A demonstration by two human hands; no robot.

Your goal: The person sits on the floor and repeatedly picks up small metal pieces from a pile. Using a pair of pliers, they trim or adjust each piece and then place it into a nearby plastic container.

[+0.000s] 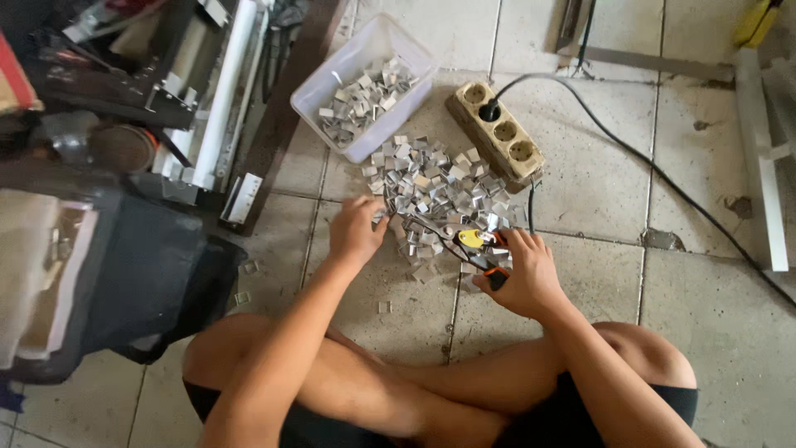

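I sit cross-legged on a tiled floor (580, 207), looking down at my two bare hands. My left hand (356, 230) reaches forward with its fingers curled down into the near edge of a heap of small metal clips (439, 195); it seems to be pinching one or two pieces, though the fingertips are hidden among them, so I cannot tell exactly what it has hold of. My right hand (526, 274) is closed around the handles of a pair of pliers (481, 249) with orange and yellow grips, the tool's nose pointing left toward my other hand and lying over the heap.

The clips are silvery, folded bits of thin sheet metal, spread just ahead of both hands. I judge them light and stiff, with sharp cut edges, and slippery where they slide over each other; the flat faces look the safest place to pinch one, between thumb and forefinger.

Beyond the heap, farther from my left hand, stands a clear plastic tub (327, 87) part filled with the same clips. Ahead of my right hand lies a beige power strip (497, 133) with a black cable (663, 174) running off to the right. A few stray clips lie on the floor to the left of my left hand, near a dark bag (149, 274)
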